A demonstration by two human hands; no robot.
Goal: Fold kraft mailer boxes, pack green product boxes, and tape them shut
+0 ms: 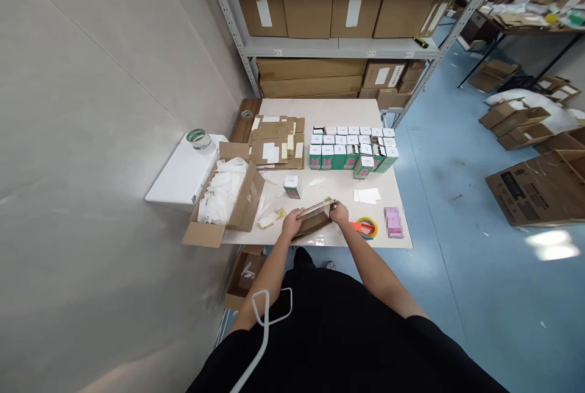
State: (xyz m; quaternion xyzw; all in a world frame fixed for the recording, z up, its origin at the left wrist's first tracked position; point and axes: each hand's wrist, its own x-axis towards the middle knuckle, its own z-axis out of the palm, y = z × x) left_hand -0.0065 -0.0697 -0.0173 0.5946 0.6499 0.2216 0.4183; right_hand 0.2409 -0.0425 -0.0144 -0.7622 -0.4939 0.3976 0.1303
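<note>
Near the front edge of the table, a brown cardboard box (312, 224) is held between my two hands, tilted, with a tape-edged flap along its top. My left hand (291, 222) grips its left end. At the opposite end, my right hand (339, 212) has its fingers closed on the cardboard. A small green and white box (292, 186) stands just beyond my left hand. Crumpled clear and yellow tape (272, 219) lies to the left. Beside my right hand are an orange-handled tool (361, 226) and a yellow tape roll (373, 230).
Rows of green and white boxes (339, 156) stand at the back right. Flattened cardboard (274, 131) lies at the back left, near an open carton (249, 198) of white packing material. White cards (367, 195) and a pixelated pink item (393, 223) lie right. A shelf (315, 47) rises behind.
</note>
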